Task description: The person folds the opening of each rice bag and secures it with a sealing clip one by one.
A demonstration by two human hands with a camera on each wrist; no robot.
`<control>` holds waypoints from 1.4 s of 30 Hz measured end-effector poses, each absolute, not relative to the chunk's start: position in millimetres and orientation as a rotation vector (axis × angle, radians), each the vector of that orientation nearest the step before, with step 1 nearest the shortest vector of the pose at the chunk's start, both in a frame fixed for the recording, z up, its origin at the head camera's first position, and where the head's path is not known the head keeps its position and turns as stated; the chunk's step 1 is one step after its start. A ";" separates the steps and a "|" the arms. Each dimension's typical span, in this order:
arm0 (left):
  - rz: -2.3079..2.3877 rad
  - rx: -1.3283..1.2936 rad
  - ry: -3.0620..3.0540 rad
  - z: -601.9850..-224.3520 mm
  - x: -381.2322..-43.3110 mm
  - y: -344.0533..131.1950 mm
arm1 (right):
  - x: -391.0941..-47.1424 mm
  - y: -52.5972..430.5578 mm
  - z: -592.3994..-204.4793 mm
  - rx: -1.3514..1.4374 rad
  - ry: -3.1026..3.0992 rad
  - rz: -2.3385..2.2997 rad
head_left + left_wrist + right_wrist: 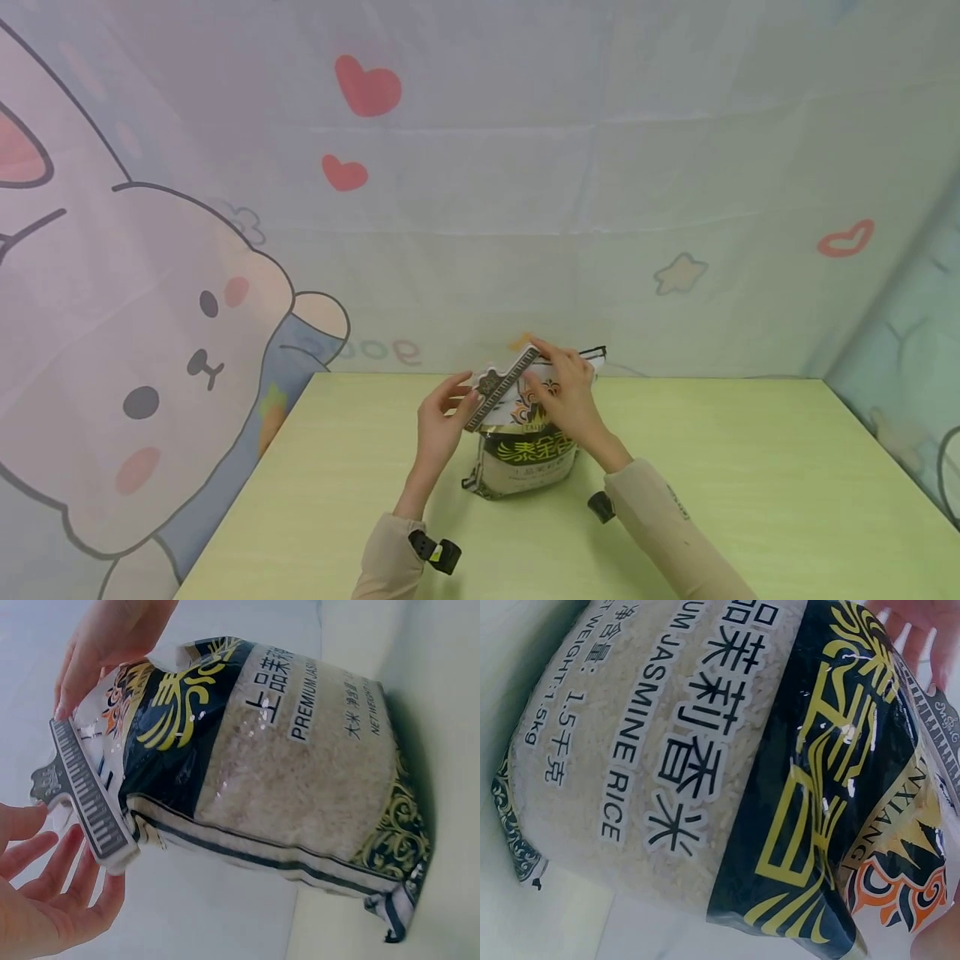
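A bag of jasmine rice (528, 471) stands on the table, its dark band and yellow lettering facing forward. Slanting across its upper part is a black-and-white bag clip (501, 390) with a piano-key pattern and a small ornamental tab. My left hand (442, 421) holds the clip's lower end; in the left wrist view the thumb meets the tab (51, 781) and the fingers lie behind the bar. At the clip's upper end, my right hand (567, 396) pinches it against the bag top. The right wrist view shows the rice bag (697, 750) close up, with the clip (937, 724) partly cut off.
The pale yellow-green table (712, 467) extends around the bag. Behind it hangs a cloth backdrop (480, 208) printed with a rabbit and hearts. Black wrist straps with cameras (435, 552) sit on both forearms. A dark cable loop (947, 475) shows at the far right.
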State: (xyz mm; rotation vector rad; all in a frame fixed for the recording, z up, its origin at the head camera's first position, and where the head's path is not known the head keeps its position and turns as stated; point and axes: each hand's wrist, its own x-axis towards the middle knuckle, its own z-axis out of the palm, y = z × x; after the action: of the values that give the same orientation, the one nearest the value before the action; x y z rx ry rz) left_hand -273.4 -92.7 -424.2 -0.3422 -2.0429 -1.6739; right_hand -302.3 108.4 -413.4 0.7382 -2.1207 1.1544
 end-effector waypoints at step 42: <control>-2.045 -0.159 -2.106 -459.0 -256.3 -102.4 | -299.6 105.9 -402.2 0.619 -2.094 1.404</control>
State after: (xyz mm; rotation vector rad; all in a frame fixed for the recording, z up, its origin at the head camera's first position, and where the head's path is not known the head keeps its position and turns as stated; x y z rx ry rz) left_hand -256.3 -102.4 -459.0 -0.1589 -2.1061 -2.0447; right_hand -299.6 105.9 -402.2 0.6191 -2.0935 1.4040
